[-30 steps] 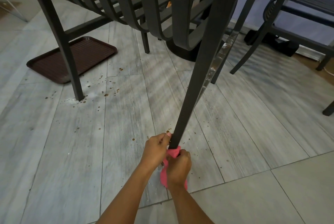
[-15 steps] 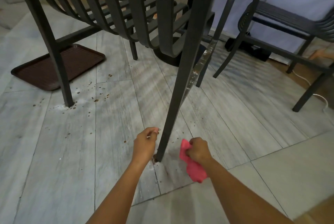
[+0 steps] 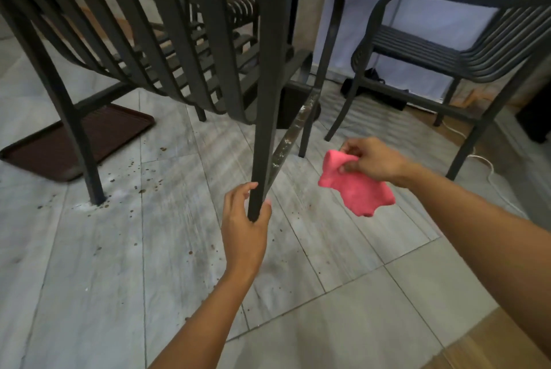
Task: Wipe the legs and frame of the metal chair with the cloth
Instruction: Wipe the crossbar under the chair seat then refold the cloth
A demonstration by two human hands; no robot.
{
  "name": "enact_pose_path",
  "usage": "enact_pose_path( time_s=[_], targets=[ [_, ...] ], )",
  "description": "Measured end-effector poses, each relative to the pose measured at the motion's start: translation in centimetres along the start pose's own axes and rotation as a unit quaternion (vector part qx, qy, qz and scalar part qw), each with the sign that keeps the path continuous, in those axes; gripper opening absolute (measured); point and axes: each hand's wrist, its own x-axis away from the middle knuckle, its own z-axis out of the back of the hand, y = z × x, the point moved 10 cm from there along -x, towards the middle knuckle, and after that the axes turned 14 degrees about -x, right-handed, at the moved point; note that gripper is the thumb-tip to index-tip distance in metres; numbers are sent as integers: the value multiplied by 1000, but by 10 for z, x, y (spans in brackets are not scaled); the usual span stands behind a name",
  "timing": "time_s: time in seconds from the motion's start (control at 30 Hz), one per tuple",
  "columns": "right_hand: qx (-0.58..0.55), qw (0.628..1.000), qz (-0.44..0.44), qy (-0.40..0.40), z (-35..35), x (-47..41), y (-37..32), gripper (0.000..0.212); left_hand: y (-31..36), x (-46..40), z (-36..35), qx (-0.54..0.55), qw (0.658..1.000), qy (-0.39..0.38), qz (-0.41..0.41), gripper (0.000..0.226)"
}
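Left hand (image 3: 244, 219) grips the stiff chair leg (image 3: 264, 118) low; right hand (image 3: 372, 160) pinches the soft, limp cloth (image 3: 354, 189) by its top edge

Left hand (image 3: 244, 227): now grips the chair leg (image 3: 266, 106) near its foot.
Right hand (image 3: 371, 160): carried the pink cloth (image 3: 356, 189) off the leg, rightward.

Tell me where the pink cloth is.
The pink cloth hangs pinched in the right hand, off the chair leg, to its right.
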Motion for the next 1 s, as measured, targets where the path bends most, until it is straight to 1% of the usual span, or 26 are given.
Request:
enact_pose_path(
  time_s=[0.1, 0.2, 0.27, 0.37, 0.47, 0.57, 0.63, 0.67, 0.77, 0.83, 0.9, 1.0],
  targets=[
    [-27, 997, 66, 14, 9, -4, -29, 15, 17, -3, 3, -15, 999, 31, -14, 37],
    [-90, 988, 123, 16, 7, -17, -45, 7, 30, -2, 8, -48, 994, 88, -47, 45],
    [-130, 979, 158, 16, 0, -26, -48, 9, 29, -4, 8, -56, 991, 116, -23, 52],
    [-194, 961, 193, 33, -11, -41, -44, 17, 23, -11, 5, -34, 989, 141, 36, 57],
    [-285, 936, 203, 35, -25, -51, -40, 26, 26, -25, 0, -24, 987, 144, 62, 50],
    [-341, 919, 198, 9, -46, -59, -39, 31, 27, -31, -5, -20, 985, 155, 76, 32],
    [-333, 919, 209, -14, -62, -60, -43, 34, 31, -31, -6, -38, 983, 163, 76, 20],
    [-309, 924, 222, -29, -72, -61, -47, 34, 34, -31, -6, -50, 982, 169, 73, 19],
    [-211, 939, 261, -83, -102, -56, -59, 32, 37, -29, -4, -65, 977, 188, 78, 20],
    [-181, 939, 267, -115, -113, -51, -60, 29, 34, -29, -4, -70, 975, 188, 91, 18],
    [-154, 939, 274, -138, -118, -47, -60, 28, 33, -28, -3, -73, 975, 187, 98, 22],
    [-115, 938, 289, -152, -119, -43, -57, 26, 34, -26, -3, -77, 973, 194, 100, 20]
  ],
)
